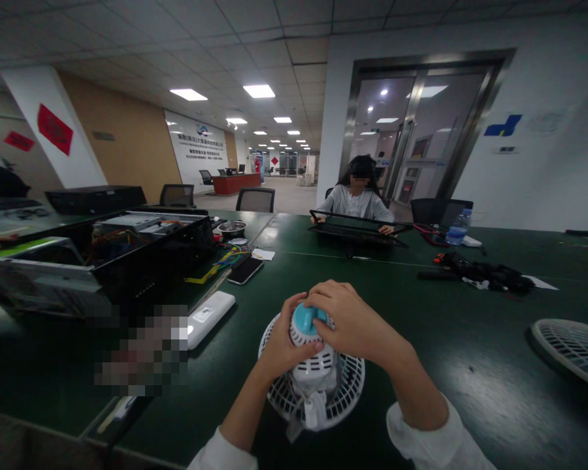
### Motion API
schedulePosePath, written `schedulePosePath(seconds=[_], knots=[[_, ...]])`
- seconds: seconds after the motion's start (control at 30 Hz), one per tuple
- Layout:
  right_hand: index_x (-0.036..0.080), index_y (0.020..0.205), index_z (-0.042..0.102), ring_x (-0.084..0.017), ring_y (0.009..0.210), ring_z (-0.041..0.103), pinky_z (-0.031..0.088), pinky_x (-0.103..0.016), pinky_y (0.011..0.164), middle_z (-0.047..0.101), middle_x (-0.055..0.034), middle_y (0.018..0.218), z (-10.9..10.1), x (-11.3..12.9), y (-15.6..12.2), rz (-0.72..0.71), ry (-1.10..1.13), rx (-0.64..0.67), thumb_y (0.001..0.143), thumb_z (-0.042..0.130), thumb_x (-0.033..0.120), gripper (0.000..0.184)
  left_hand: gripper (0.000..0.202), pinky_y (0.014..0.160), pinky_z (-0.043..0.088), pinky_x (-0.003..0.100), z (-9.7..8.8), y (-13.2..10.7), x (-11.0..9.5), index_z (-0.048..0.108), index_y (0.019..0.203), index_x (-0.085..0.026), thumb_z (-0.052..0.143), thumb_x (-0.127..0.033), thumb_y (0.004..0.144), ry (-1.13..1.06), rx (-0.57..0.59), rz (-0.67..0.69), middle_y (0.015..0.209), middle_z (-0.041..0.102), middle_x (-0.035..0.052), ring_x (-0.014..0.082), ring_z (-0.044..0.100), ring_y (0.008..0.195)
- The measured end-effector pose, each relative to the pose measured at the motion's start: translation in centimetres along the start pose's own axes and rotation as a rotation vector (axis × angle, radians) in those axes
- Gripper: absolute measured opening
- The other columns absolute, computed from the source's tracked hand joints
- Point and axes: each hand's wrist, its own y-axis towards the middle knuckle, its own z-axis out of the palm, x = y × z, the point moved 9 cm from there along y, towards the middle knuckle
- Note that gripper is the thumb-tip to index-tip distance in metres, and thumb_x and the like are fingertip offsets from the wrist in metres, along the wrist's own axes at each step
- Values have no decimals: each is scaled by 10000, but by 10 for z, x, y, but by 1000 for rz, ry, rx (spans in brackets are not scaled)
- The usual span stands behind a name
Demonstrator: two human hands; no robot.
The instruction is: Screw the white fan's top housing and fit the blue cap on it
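A white fan motor housing [314, 367] with slotted vents stands over a round white fan grille [353, 395] on the table. On its top is a turquoise knob [304, 318]. My left hand [280, 346] wraps around the left side of the housing, thumb across its front. From the right, my right hand [350, 323] closes over the top, its fingers gripping the knob. A crumpled white piece [315, 410] hangs at the near side of the housing. The far side of the fan is hidden behind my hands.
An opened computer case [151, 274] stands left, near a phone [245, 270] and a white power bank [210, 318]. Another white grille [575, 349] lies right. Opposite, a person [355, 196] holds a black frame [357, 232]. A water bottle [459, 227] stands beyond black straps [490, 271].
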Motion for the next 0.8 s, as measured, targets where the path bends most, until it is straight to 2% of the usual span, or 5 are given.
schedulePosePath(seconds=[0.53,0.8], knots=[[141,918,598,-188,887,502,329,-345,814,607,-67,930,0,-4,-1,49,-70,10,784,532,167,151,713,926,389,390,-1,0,1,344,1220,-192,715,-349,632,6,0,-16,1150,518,79,266,498,1078],[135,845,582,-182,802,516,329,-333,762,610,-60,837,2,-2,3,66,-111,7,813,507,199,104,696,936,379,398,0,0,-1,341,1214,-203,704,-352,638,8,6,-10,1152,521,69,257,504,1067]])
